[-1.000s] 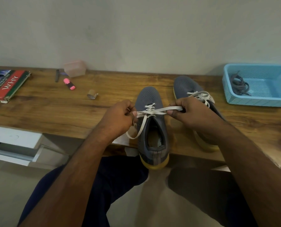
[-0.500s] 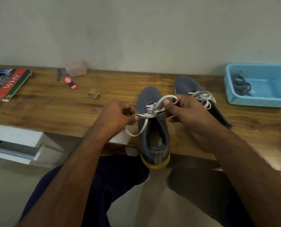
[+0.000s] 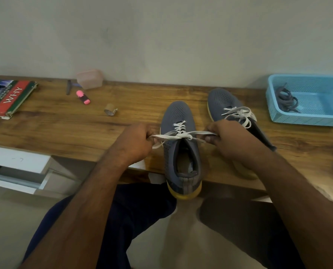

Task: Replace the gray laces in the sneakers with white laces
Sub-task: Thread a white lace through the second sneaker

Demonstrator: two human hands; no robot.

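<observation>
My left hand (image 3: 134, 141) and right hand (image 3: 226, 139) each pinch an end of the white lace (image 3: 181, 135) across the near sneaker (image 3: 181, 152) on the table (image 3: 64, 129); it looks flat, soft and light, best held close to the knot.

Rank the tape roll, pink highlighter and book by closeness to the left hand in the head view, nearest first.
From the left hand:
1. Tape roll, just up-left on the desk.
2. Pink highlighter, farther back-left.
3. Book, at the far left end.
</observation>
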